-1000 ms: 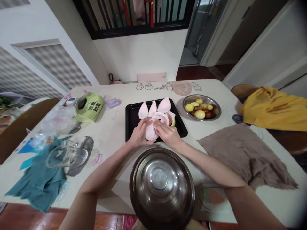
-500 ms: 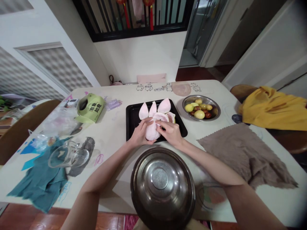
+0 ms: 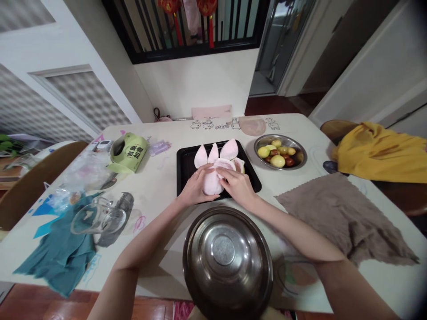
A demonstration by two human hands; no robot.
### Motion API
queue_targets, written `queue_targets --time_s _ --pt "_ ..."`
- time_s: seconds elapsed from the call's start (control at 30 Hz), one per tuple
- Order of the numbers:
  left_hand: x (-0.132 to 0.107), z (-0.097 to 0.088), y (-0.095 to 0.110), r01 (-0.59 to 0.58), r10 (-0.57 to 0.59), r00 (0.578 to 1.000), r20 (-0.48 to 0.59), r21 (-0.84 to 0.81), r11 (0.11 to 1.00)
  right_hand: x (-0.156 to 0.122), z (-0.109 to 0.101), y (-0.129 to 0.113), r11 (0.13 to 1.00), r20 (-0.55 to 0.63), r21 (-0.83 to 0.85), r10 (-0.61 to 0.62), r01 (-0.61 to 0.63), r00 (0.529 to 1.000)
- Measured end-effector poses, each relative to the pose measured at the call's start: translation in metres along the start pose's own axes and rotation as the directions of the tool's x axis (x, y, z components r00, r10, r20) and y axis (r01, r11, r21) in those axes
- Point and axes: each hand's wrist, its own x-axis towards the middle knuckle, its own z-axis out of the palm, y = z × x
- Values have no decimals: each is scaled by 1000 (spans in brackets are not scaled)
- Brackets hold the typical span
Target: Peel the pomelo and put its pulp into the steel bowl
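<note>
A peeled pomelo (image 3: 211, 184), covered in pale pink pith, is held low over the near part of a black tray (image 3: 185, 178). My left hand (image 3: 194, 186) wraps its left side, thumb beneath. The fingers of my right hand (image 3: 237, 183) are bent and pressed against its upper right side; what they pinch there is partly hidden. Behind the fruit, several pieces of pomelo peel lie pink side up in the tray, among them a large pointed piece (image 3: 228, 149) and a left one (image 3: 200, 157). A curved piece is partly covered by my hands.
An overturned steel bowl (image 3: 228, 262) sits at the near edge. Right of the tray stand a steel bowl of fruit (image 3: 302, 156) and a brown cloth (image 3: 340, 209). On the left are a glass pitcher (image 3: 96, 218), a teal cloth (image 3: 66, 253) and a green bag (image 3: 128, 152).
The view has shifted slightly. Both hands stay on the pomelo in nearly the same place, with only small movement of my right fingers.
</note>
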Motion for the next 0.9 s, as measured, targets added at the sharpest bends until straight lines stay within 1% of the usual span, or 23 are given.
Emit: queue_targets --time_s 0.1,0.17,0.27,0.37,0.47,0.53,0.6,0.73,0.8,0.9 --pt "-3 9 2 32 -30 998 -62 32 999 0 2 5 1000 23 -31 -1 2 1000" --pt "-3 9 -1 2 0 998 -57 30 1000 0 2 10 999 39 -32 -25 26 999" --pt "0 2 -8 -85 85 996 -15 -29 996 1 3 15 996 35 -15 -82 83 996" --pt "4 -7 -15 -135 140 990 34 -122 983 1 6 18 993 -13 0 -117 117 993" --pt "6 -14 -19 -153 173 982 69 -230 961 0 9 19 992 -78 33 -119 122 990" --pt "6 -17 -20 -135 166 982 87 -289 948 0 9 19 988 -114 76 -124 133 986" --pt "5 -20 -21 -102 145 984 106 -335 937 1 8 18 985 -133 128 -95 112 987" --pt "-2 -24 -24 -68 135 981 141 -401 914 5 2 19 979 -132 203 49 -21 990" --pt "-5 -25 -25 -63 131 981 141 -409 910 8 0 21 982 -109 189 45 -23 993" --pt "-6 -24 -25 -60 124 984 131 -409 911 12 -3 23 993 -37 120 10 -6 999"
